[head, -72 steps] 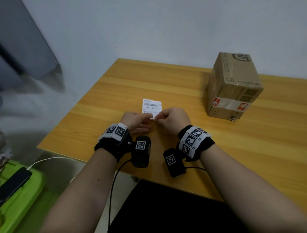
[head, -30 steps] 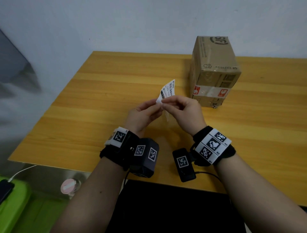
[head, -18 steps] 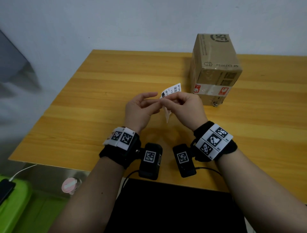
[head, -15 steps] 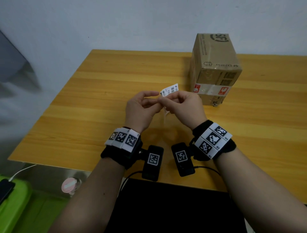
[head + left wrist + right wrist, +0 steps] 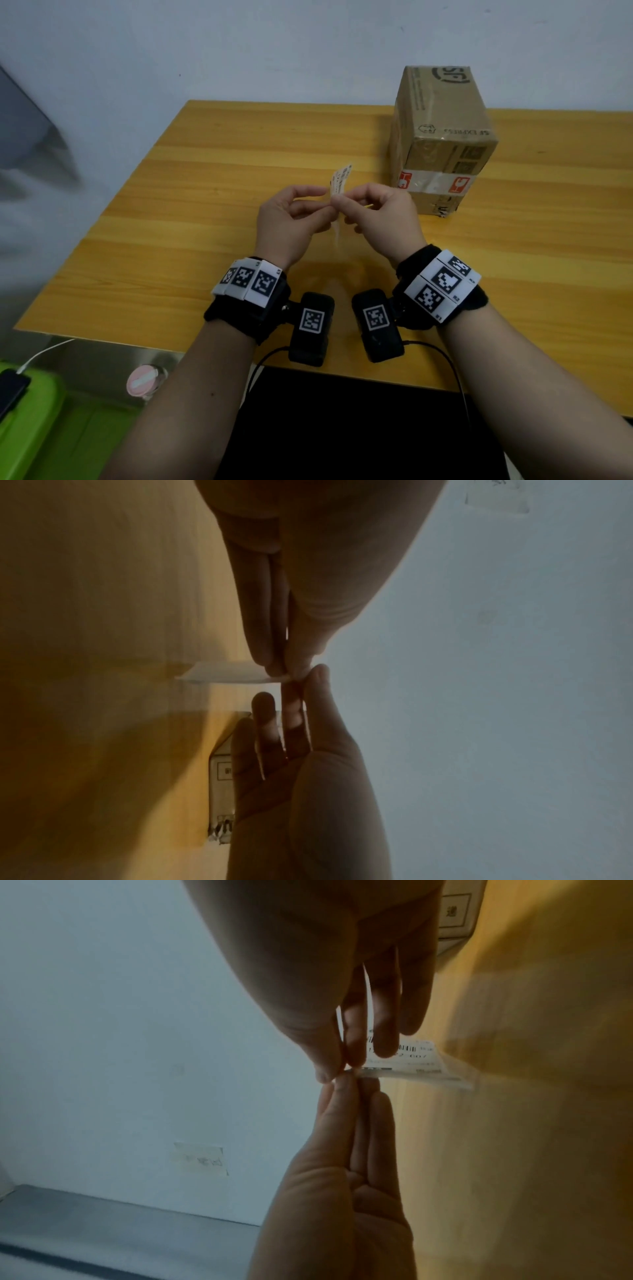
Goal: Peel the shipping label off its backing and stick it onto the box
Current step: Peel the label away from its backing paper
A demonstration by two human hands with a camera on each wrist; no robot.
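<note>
Over the middle of the wooden table (image 5: pixel 212 240), both hands hold the white shipping label (image 5: pixel 340 178) in the air. My left hand (image 5: pixel 327 202) and right hand (image 5: pixel 339 202) pinch the same near corner, fingertips touching. The label stands almost edge-on above the fingers. A thin translucent strip of backing (image 5: pixel 337 229) hangs below them. The right wrist view shows the barcode face of the label (image 5: pixel 414 1056) behind my right fingers (image 5: pixel 352 1042). I cannot tell which layer each hand holds. The taped cardboard box (image 5: pixel 442 137) stands upright to the right, apart from the hands.
A white wall runs along the table's far edge. Below the near left corner are a green bin (image 5: pixel 30 421) with a phone (image 5: pixel 10 390) and white cable, and a pink round thing (image 5: pixel 142 382) on the floor. A black chair seat (image 5: pixel 342 428) lies under my arms.
The label was lifted off the table and raised between both hands. In the last half second it turned from face-on to nearly edge-on; the hands stayed in much the same place.
</note>
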